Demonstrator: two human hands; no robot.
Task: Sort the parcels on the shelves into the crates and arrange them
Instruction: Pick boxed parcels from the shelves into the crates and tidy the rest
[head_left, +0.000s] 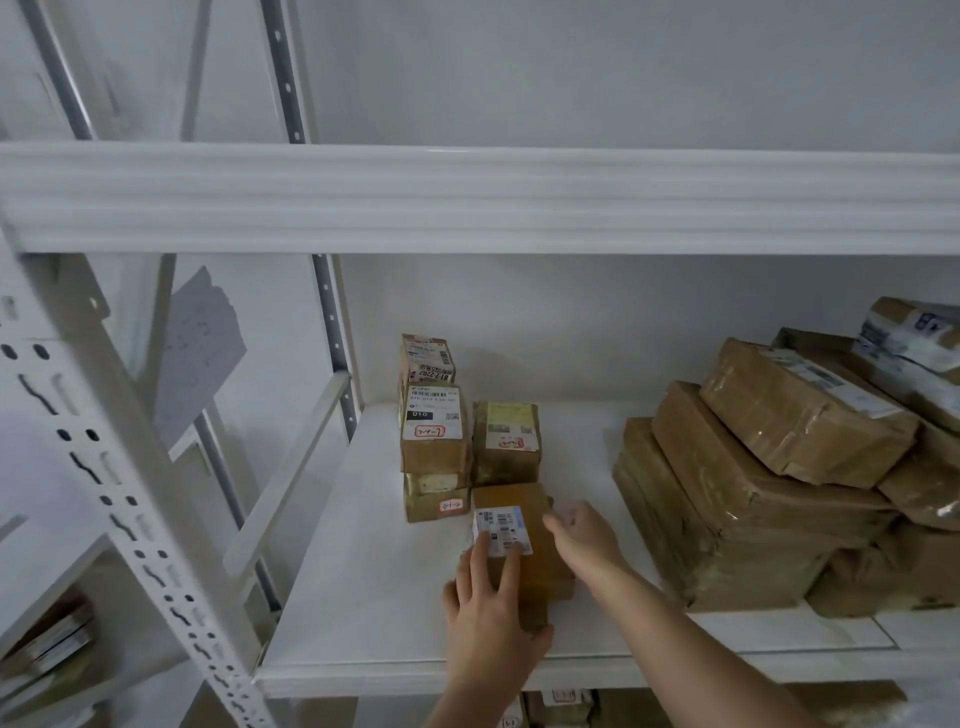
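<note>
While the left hand (488, 618) lies flat, fingers straight, on the brown parcel (524, 540) on the shelf (363, 597), the right hand (582, 535) curls around its far right edge.

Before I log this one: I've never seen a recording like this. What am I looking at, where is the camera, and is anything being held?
There is no machine here: a person works with bare hands, and the single picture comes from a camera worn on the head, looking forward and down. The white shelf carries brown taped parcels: a small stack at the back, a big pile to the right, and one box at the front. The left hand lies on that box, fingers over its label. The right hand touches the box's far right side. Whether the box is lifted cannot be told.
</note>
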